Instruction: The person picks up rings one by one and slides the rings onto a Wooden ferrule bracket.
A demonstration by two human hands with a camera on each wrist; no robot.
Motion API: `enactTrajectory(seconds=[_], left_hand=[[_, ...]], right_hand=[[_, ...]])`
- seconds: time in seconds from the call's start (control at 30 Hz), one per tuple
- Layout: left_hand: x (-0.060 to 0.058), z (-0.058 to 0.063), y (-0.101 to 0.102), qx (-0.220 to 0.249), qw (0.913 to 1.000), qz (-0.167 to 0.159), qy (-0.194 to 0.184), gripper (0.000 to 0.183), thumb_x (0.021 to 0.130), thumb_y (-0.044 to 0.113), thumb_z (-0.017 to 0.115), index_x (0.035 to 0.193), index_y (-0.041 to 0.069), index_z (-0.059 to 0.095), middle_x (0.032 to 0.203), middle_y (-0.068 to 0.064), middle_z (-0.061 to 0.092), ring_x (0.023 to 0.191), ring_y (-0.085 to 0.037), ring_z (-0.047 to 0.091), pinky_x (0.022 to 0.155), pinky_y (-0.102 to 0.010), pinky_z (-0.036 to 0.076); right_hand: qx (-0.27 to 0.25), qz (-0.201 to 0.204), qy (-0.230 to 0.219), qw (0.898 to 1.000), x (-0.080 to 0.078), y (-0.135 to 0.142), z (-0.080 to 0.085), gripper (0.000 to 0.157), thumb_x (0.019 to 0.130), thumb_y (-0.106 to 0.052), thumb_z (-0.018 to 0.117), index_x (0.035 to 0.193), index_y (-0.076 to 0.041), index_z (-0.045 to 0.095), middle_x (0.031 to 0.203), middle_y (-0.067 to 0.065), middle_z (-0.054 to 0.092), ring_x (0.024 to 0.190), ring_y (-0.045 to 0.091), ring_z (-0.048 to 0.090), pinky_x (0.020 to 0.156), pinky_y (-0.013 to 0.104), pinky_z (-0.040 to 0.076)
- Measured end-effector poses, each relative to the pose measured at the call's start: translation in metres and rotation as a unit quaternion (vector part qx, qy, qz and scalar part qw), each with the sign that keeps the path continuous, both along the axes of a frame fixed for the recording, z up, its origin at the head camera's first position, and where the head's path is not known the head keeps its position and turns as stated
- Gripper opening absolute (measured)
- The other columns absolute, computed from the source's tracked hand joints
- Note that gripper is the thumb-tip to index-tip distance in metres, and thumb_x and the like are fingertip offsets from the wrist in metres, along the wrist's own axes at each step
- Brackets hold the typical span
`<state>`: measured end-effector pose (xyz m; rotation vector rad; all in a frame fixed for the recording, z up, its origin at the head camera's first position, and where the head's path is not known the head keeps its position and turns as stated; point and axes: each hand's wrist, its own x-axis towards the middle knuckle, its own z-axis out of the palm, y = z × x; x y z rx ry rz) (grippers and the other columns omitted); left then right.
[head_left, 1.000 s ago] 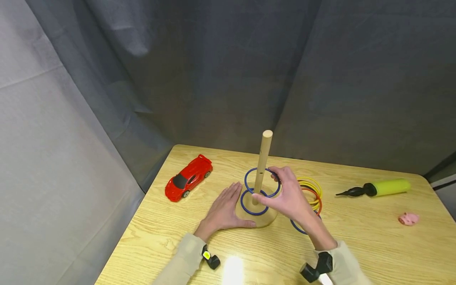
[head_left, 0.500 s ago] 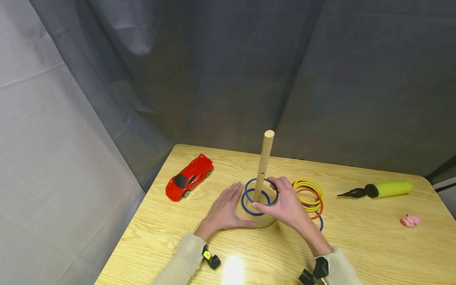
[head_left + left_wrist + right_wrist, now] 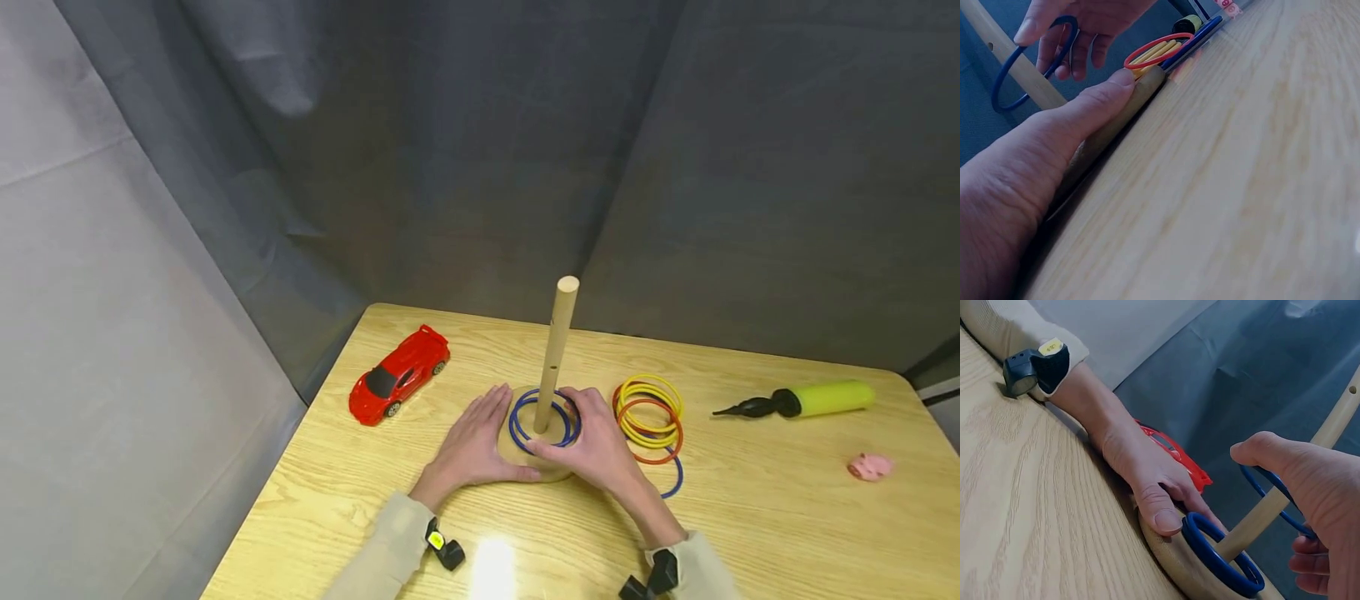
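A wooden peg [image 3: 555, 358] stands upright on a round wooden base [image 3: 512, 454]. My left hand [image 3: 476, 443] lies against the left side of the base, fingers straight, its thumb [image 3: 1100, 103] along the near edge. A blue ring [image 3: 999, 87] circles the peg, and my right hand [image 3: 600, 442] pinches it between thumb and fingers. In the right wrist view that ring hangs tilted and apart from the base. Below it, blue ring material [image 3: 1207, 553] lies around the peg's foot on the base; whether one ring or two is hard to tell.
Right of the base lie loose yellow rings [image 3: 651, 377], red rings [image 3: 651, 463] and a blue ring [image 3: 680, 482]. A red toy car [image 3: 401, 375] stands at the left. Farther right are a green hand pump [image 3: 832, 398] and a pink pig toy [image 3: 870, 467]. A dark curtain [image 3: 480, 167] hangs behind the table.
My right hand has moved down along the peg with the blue ring, closer to the base. More of the loose rings shows now. My left hand stays where it was.
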<state>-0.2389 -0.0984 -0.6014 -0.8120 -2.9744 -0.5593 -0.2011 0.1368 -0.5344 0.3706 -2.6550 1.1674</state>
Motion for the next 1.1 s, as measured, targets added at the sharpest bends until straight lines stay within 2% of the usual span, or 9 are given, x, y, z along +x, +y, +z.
enactTrajectory(seconds=[0.3, 0.5, 0.7, 1.1], left_hand=[[0.001, 0.0, -0.003, 0.002, 1.0, 0.001, 0.008, 0.143, 0.066, 0.105, 0.047, 0.169, 0.013, 0.012, 0.176, -0.002, 0.013, 0.162, -0.019, 0.009, 0.131, -0.039, 0.015], [0.002, 0.001, -0.005, 0.003, 1.0, 0.002, 0.006, 0.143, 0.066, 0.104, 0.048, 0.169, 0.012, 0.012, 0.176, -0.003, 0.013, 0.162, -0.019, 0.009, 0.131, -0.04, 0.015], [0.0, -0.001, 0.004, -0.006, 0.9999, -0.012, 0.003, 0.142, 0.067, 0.105, 0.046, 0.169, 0.013, 0.01, 0.176, -0.002, 0.01, 0.162, -0.017, 0.006, 0.131, -0.039, 0.013], [0.002, -0.002, -0.001, 0.0, 1.0, 0.001, 0.002, 0.141, 0.067, 0.105, 0.046, 0.17, 0.015, 0.009, 0.176, 0.001, 0.009, 0.162, -0.016, 0.007, 0.131, -0.04, 0.015]], right_hand=[[0.018, -0.008, 0.014, 1.0, -0.002, -0.003, -0.01, 0.096, 0.069, -0.06, 0.093, 0.141, -0.006, 0.06, 0.12, 0.012, 0.06, 0.1, 0.021, 0.053, 0.08, 0.038, 0.049], [0.01, -0.03, 0.027, 0.999, -0.005, -0.004, -0.017, 0.094, 0.067, -0.058, 0.094, 0.136, -0.004, 0.062, 0.12, 0.013, 0.057, 0.108, 0.025, 0.052, 0.087, 0.044, 0.049], [0.021, -0.054, 0.018, 0.998, -0.002, -0.002, -0.025, 0.093, 0.066, -0.06, 0.094, 0.134, -0.003, 0.063, 0.12, 0.013, 0.056, 0.112, 0.029, 0.052, 0.09, 0.048, 0.049], [0.024, -0.037, 0.004, 0.999, -0.008, -0.014, -0.037, 0.097, 0.067, -0.064, 0.091, 0.139, -0.007, 0.06, 0.13, 0.011, 0.054, 0.12, 0.031, 0.053, 0.093, 0.053, 0.052]])
